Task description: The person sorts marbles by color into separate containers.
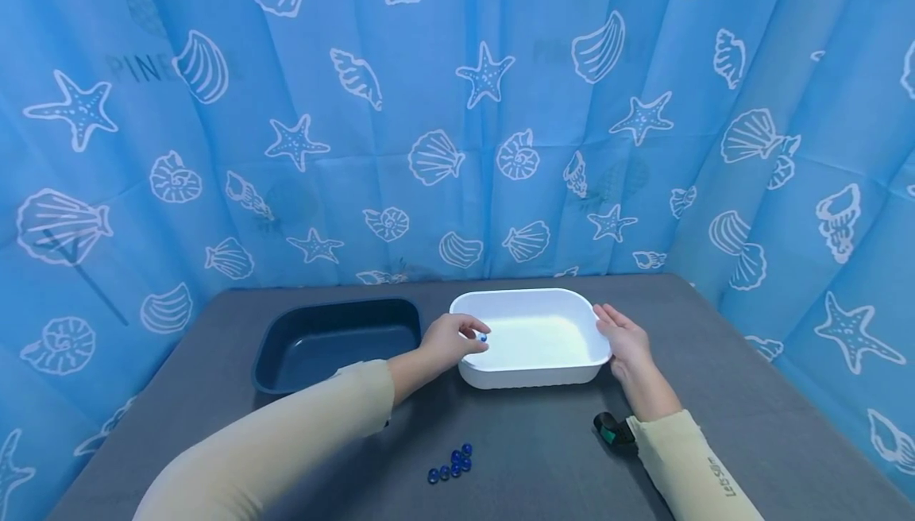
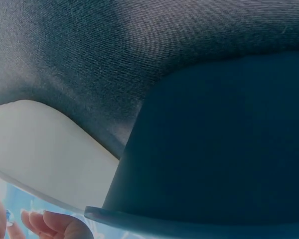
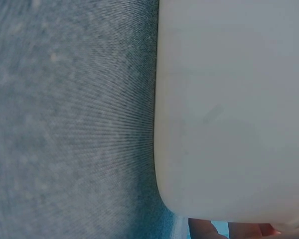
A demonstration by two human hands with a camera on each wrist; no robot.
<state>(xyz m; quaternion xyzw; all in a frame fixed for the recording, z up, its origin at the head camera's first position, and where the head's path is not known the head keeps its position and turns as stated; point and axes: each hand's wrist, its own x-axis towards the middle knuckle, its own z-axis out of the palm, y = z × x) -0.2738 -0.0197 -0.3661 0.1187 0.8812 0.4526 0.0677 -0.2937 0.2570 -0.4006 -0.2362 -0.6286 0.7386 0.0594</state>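
Two tubs are sitting side by side on my worktop, which is covered in a dark grey, finely woven fabric; the wrist views are showing its ribbed weave up close. Blue curtain printed with white shells and starfish is hanging in soft folds around the far and side edges, closing the space in. On my left the dark blue tub is lying empty, a smooth plastic rectangle with rounded corners and sloping walls; just beside it the white tub is showing the same rounded shape, matte and plain inside. Near the front edge a small cluster of glossy blue beads is lying on the fabric, well apart from both tubs. My left hand is hovering over the near left corner of the white tub, fingers curled, pinching one small blue bead between thumb and fingertip just above the rim. My right hand is resting flat against the right outer wall of the white tub, fingers straight and together, gripping nothing. Both my arms are wearing pale beige sleeves, and a small black device is sitting strapped at my right wrist.
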